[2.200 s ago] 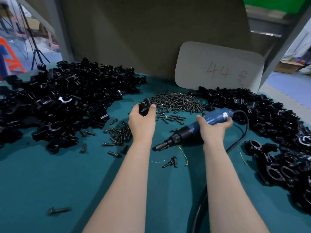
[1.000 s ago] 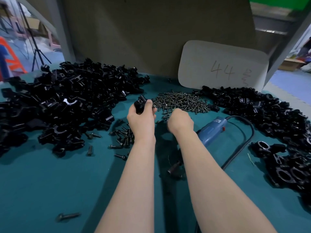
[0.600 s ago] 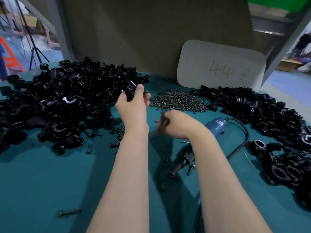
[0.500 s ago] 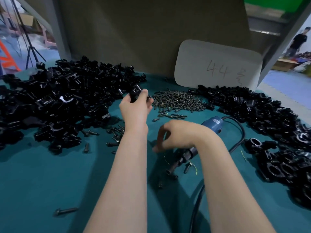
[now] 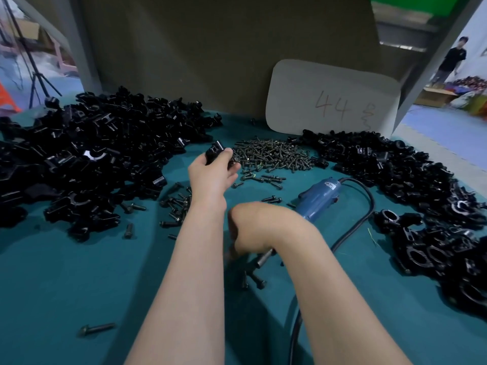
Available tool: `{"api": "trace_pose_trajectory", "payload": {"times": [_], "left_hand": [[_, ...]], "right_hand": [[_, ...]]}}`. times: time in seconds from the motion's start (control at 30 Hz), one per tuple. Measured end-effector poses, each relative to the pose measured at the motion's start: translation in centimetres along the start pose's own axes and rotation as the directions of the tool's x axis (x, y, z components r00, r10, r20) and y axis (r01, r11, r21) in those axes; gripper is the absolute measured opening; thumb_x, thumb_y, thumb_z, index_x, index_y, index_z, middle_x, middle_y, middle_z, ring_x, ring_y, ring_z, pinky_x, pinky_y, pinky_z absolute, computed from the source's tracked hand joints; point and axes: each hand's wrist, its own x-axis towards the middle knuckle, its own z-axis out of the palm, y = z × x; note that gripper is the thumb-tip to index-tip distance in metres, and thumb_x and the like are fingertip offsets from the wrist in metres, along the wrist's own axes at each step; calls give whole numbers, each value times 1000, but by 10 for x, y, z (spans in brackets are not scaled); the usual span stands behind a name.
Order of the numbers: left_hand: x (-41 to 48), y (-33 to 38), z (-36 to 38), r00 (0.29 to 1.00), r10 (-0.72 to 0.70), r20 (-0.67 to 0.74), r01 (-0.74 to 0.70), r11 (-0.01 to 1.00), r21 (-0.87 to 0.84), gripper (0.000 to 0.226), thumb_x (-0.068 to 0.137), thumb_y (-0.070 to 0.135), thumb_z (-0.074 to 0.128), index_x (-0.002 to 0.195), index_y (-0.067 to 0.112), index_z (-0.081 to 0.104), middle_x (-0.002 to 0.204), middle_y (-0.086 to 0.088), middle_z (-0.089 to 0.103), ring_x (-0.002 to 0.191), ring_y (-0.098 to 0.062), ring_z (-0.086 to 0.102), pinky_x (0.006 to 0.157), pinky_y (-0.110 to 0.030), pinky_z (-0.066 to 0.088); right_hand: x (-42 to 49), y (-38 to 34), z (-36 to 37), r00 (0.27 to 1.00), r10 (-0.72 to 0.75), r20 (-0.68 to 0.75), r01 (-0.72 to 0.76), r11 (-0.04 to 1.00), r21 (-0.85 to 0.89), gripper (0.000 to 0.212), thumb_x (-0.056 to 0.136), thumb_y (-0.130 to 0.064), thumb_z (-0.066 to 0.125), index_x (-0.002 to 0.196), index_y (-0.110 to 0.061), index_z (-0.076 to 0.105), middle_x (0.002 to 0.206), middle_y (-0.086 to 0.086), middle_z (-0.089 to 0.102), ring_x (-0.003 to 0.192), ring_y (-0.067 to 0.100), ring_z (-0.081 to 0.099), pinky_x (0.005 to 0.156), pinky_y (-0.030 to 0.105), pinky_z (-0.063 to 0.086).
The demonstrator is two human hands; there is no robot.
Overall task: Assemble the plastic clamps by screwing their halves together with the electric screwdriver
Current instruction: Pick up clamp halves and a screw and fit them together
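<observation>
left hand (image 5: 210,177) grips a clamp (image 5: 214,153); right hand (image 5: 245,230) hides its fingers, so i cannot tell. loose screws (image 5: 254,279) lie just below it, nearer me.

The teal tabletop (image 5: 66,285) carries a left pile (image 5: 87,159) of black clamp halves, a right pile (image 5: 395,175), a screw heap (image 5: 271,154) at upper centre, scattered screws (image 5: 176,206), and the blue electric screwdriver (image 5: 317,200) right of centre.
</observation>
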Motion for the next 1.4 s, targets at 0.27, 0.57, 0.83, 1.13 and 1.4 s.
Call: {"api": "trace_pose_trajectory", "payload": {"times": [0.27, 0.57, 0.83, 1.13, 1.4], "left_hand": [[-7, 0, 4, 999, -28, 36, 27, 999, 32, 6, 92, 15, 63, 91, 17, 58, 91, 0, 65, 67, -11, 66, 65, -19, 56], [-9, 3, 6, 999, -29, 42, 28, 999, 22, 10, 92, 14, 63, 86, 18, 58, 91, -2, 64, 65, -11, 66, 61, -18, 55], [-7, 2, 3, 999, -33, 23, 33, 999, 29, 9, 92, 15, 63, 86, 18, 57, 94, -3, 64, 65, -11, 66, 62, -19, 55], [0, 2, -3, 999, -9, -46, 8, 1000, -24, 11, 93, 15, 61, 85, 17, 55, 88, 0, 63, 66, -9, 66, 61, -17, 55], [5, 4, -11, 988, 71, -135, -83, 993, -83, 7, 94, 15, 61, 96, 10, 56, 88, -1, 63, 71, -11, 66, 65, -18, 57]], "right_hand": [[-49, 19, 16, 967, 253, -43, -227, 922, 314, 46, 80, -54, 66, 63, -13, 55, 49, -1, 62, 42, 10, 53, 56, 21, 49], [-44, -13, 73, 862, 432, -265, -291, 850, 439, 44, 85, -49, 64, 79, -15, 36, 94, 5, 54, 84, 26, 50, 68, 28, 36], [-15, -16, 54, 877, 373, -303, -260, 898, 354, 11, 90, -11, 52, 100, -12, 49, 114, 13, 58, 100, 30, 59, 67, 30, 37], [6, 20, 17, 929, 265, -258, -146, 904, 403, 32, 86, -31, 63, 70, -8, 48, 63, 4, 52, 53, 16, 44, 44, 25, 32], [46, 29, 6, 869, 211, -448, 78, 835, 545, 24, 94, -25, 58, 90, -2, 65, 86, 15, 71, 80, 25, 64, 68, 30, 51]]}}
